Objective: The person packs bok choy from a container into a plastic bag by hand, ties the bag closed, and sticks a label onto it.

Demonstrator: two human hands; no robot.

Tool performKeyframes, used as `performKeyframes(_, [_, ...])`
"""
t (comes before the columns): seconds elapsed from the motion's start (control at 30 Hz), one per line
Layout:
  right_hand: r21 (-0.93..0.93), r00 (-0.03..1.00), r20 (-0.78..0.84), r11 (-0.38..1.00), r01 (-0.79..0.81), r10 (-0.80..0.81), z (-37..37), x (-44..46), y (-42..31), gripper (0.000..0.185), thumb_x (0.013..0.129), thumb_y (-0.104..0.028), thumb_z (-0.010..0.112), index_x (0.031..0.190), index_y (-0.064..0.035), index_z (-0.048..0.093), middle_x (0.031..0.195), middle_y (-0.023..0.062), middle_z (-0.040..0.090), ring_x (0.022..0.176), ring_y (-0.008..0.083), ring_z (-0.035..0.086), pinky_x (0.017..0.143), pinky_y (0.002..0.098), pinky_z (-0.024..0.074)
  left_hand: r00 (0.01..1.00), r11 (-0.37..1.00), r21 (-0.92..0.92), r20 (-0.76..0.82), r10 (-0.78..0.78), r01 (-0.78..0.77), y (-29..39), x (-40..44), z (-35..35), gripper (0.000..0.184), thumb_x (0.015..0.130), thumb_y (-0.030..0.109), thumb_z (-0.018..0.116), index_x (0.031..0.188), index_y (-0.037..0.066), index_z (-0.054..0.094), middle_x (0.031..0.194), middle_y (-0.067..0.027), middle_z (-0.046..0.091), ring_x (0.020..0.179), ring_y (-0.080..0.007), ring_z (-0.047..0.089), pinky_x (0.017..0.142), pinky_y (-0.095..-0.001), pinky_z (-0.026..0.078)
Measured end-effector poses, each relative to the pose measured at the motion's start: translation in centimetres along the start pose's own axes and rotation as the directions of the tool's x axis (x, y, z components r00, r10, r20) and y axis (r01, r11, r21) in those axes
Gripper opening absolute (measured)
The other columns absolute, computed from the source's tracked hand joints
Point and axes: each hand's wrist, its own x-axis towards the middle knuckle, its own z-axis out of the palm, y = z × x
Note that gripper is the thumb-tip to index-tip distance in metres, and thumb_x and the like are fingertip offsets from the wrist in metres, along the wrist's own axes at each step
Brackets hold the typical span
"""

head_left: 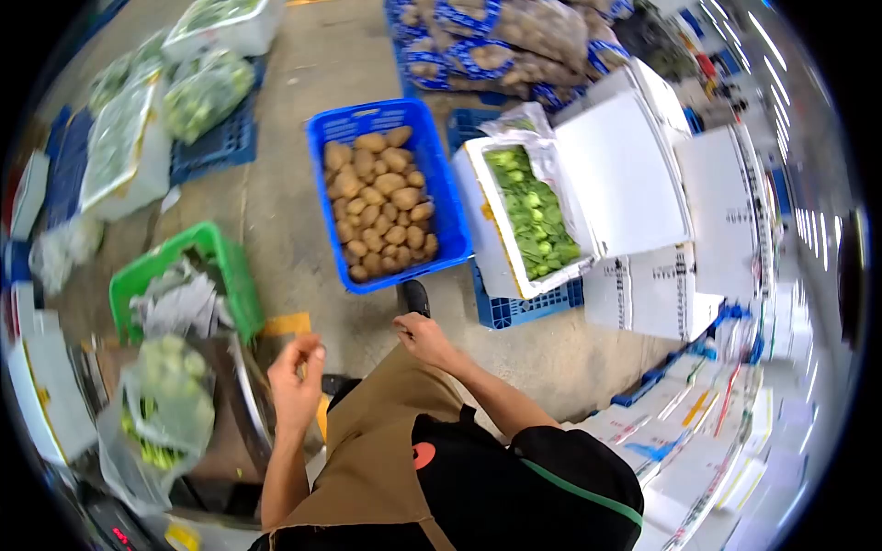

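My left hand (pixel 296 375) is raised at the left of my brown apron (pixel 377 432), its fingers curled in with no object visible in them. My right hand (pixel 425 340) hangs in front of the apron, loosely closed, and I see nothing in it. Ahead on the floor is a blue plastic crate (pixel 452 207) of potatoes (pixel 378 197), apart from both hands. Nearest my left hand are a green crate (pixel 243 275) with crumpled grey cloth (pixel 184 303) and a clear plastic bag (pixel 175 404) of green vegetables on a brown surface.
Right of the potatoes, an open white foam box (pixel 496 230) of leafy greens (pixel 533 211) rests on a blue pallet (pixel 514 305). Sacks of potatoes (pixel 505 46) are stacked behind. White boxes (pixel 652 285) stand at the right. Foam boxes (pixel 129 156) and bagged greens (pixel 209 92) are at far left.
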Motion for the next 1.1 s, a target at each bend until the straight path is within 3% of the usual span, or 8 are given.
performKeyframes(0.13, [0.091,0.929,-0.294,0.974,-0.208,0.226,-9.2,2.8,11.7,0.026,0.077,-0.006,0.057,0.103,0.0003,0.060,0.091,0.0215,0.061,0.087,0.0374,0.059,0.076,0.0424,0.0479,0.940,0.984,0.177,0.340,-0.033,-0.029,1.9,6.1,12.3,0.021,0.085,0.007,0.061,0.102,-0.005,0.060,0.085,-0.0093,0.065,0.076,-0.0125,0.059,0.073,-0.0263,0.048])
performKeyframes(0.33, [0.200,0.552,-0.561,0.748,-0.633,0.617,-19.3,3.9,37.5,0.033,0.075,-0.009,0.061,0.105,0.0034,0.059,0.092,0.0238,0.062,0.088,0.0397,0.059,0.081,0.0438,0.0465,0.767,0.961,0.253,0.637,-0.075,-0.116,-1.4,17.6,36.2,0.023,0.081,0.011,0.063,0.102,0.000,0.061,0.082,-0.0129,0.063,0.072,-0.0226,0.061,0.068,-0.0311,0.048])
performKeyframes(0.57, [0.339,0.207,-0.535,0.433,-0.835,0.819,-21.9,2.8,54.1,0.064,0.072,-0.026,0.072,0.125,-0.0011,0.046,0.118,0.0243,0.051,0.106,0.0427,0.050,0.088,0.0476,0.0434,0.541,0.804,0.234,0.832,0.126,-0.547,-10.8,30.3,64.9,0.036,0.078,0.013,0.063,0.110,-0.003,0.056,0.103,-0.0209,0.061,0.095,-0.0370,0.059,0.084,-0.0415,0.046])
performKeyframes(0.63, [0.375,0.069,-0.505,0.291,-0.880,0.861,-22.3,4.6,54.3,0.068,0.071,-0.029,0.074,0.127,-0.0020,0.045,0.121,0.0235,0.048,0.109,0.0425,0.048,0.088,0.0480,0.0431,0.561,0.777,0.407,0.823,-0.084,-0.480,-13.2,33.1,71.0,0.043,0.073,0.014,0.067,0.106,-0.010,0.053,0.104,-0.0290,0.058,0.102,-0.0401,0.055,0.089,-0.0428,0.044])
performKeyframes(0.77, [0.477,-0.049,-0.548,0.264,-0.838,0.835,-19.1,6.3,56.2,0.064,0.065,-0.024,0.081,0.115,0.0021,0.050,0.106,0.0205,0.060,0.099,0.0394,0.057,0.087,0.0411,0.0455,0.665,0.648,0.749,0.554,-0.501,-0.137,-20.1,33.7,76.8,0.060,0.069,0.021,0.073,0.113,-0.009,0.046,0.110,-0.0290,0.055,0.107,-0.0407,0.052,0.093,-0.0452,0.042])
performKeyframes(0.9, [0.741,-0.364,-0.431,0.095,-0.664,0.826,-17.6,5.7,58.0,0.064,0.062,-0.025,0.083,0.107,0.0049,0.050,0.103,0.0240,0.059,0.097,0.0380,0.057,0.086,0.0418,0.0450,0.781,0.568,0.804,0.466,-0.416,-0.177,-23.8,31.5,77.1,0.068,0.068,0.028,0.076,0.118,-0.005,0.043,0.119,-0.0246,0.049,0.114,-0.0412,0.046,0.094,-0.0507,0.040])
performKeyframes(1.0, [0.783,-0.427,-0.189,-0.126,-0.609,0.884,-20.3,4.8,55.8,0.071,0.063,-0.024,0.081,0.116,0.0021,0.042,0.112,0.0292,0.049,0.103,0.0431,0.050,0.090,0.0469,0.0417,0.747,0.462,0.853,0.469,-0.471,-0.244,-22.3,32.2,77.1,0.072,0.066,0.033,0.078,0.119,-0.001,0.043,0.119,-0.0221,0.048,0.114,-0.0388,0.044,0.094,-0.0515,0.039])
performKeyframes(1.1, [0.764,-0.311,-0.265,0.002,-0.645,0.913,-18.9,4.8,56.2,0.073,0.064,-0.028,0.080,0.119,0.0006,0.041,0.114,0.0282,0.048,0.106,0.0427,0.049,0.090,0.0479,0.0409,0.710,0.449,0.840,0.514,-0.482,-0.304,-22.0,32.5,77.5,0.072,0.065,0.034,0.078,0.119,-0.002,0.047,0.120,-0.0240,0.051,0.114,-0.0387,0.047,0.094,-0.0456,0.041])
